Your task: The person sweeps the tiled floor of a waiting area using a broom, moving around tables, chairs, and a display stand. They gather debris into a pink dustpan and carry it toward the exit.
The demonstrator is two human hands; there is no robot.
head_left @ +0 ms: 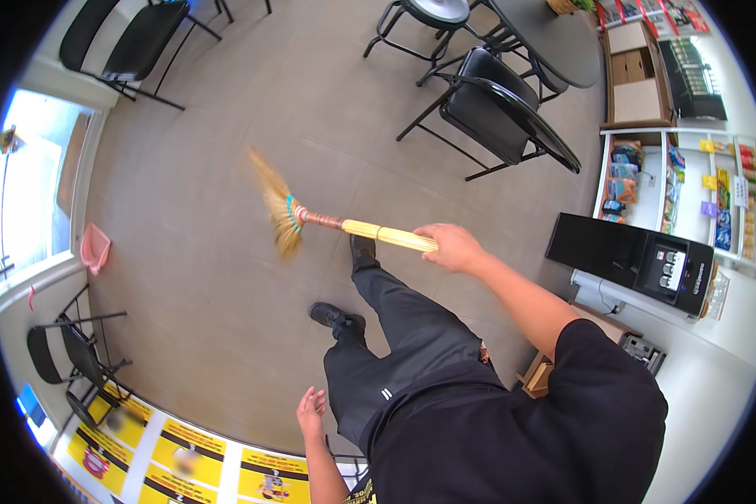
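The right hand [452, 247] grips a short broom with a pale yellow handle, a reddish-brown bound neck and a fan of straw-coloured bristles stitched in turquoise [357, 228]. Its fingers [429, 232] are closed around the free end of the handle. The broom extends leftward from this hand, beyond the black shoe on the person's right foot [362, 247], with its bristles over the grey-brown tiled floor [202, 277]. The bristles are blurred, and I cannot tell whether they touch the floor.

The left hand [312, 410] hangs well apart from the broom, beside the dark trousers [412, 340], its fingers loosely spread and slightly bent.

A pink plastic dustpan [95, 248] is at the far left, near the white-framed glass door [38, 181]. A black folding chair with a padded seat [487, 109] stands beyond the broom to the right, and a glossy black dispenser [601, 248] is at the right.
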